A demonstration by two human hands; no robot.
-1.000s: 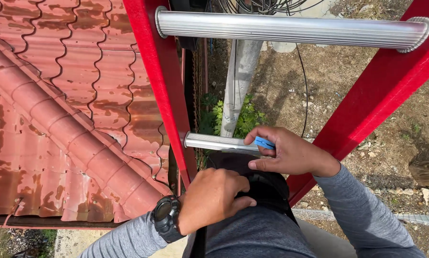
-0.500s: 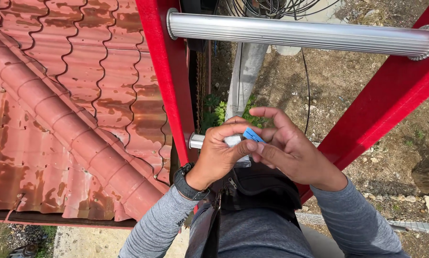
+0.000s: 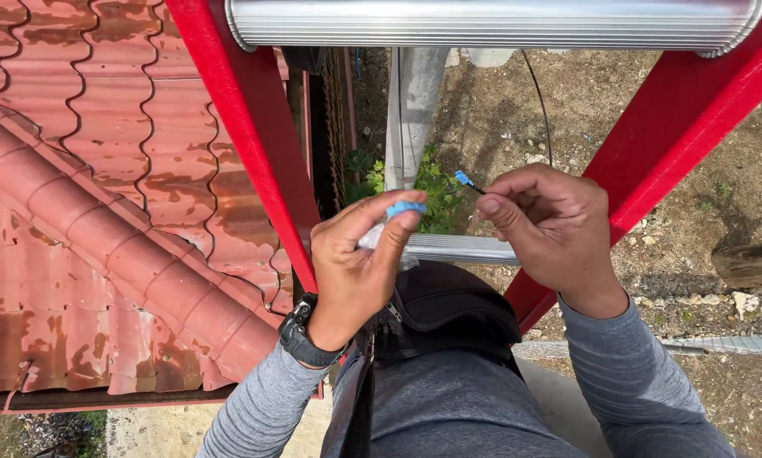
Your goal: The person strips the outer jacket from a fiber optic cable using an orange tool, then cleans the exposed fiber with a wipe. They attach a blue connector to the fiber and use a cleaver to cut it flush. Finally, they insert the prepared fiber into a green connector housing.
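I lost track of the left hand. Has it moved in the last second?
Yes. The left hand rose from the lap to the lower ladder rung, now pinching a small blue piece.

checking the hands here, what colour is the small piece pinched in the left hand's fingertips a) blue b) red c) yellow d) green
a: the left hand pinches a small blue piece between thumb and forefinger, in front of the ladder's lower silver rung.

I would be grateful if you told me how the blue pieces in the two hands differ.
The left hand pinches the larger, pale blue piece between thumb and forefinger. The right hand holds the smaller, darker blue tip, which sits on a thin dark cable. Both are blue, held in front of the lower rung.
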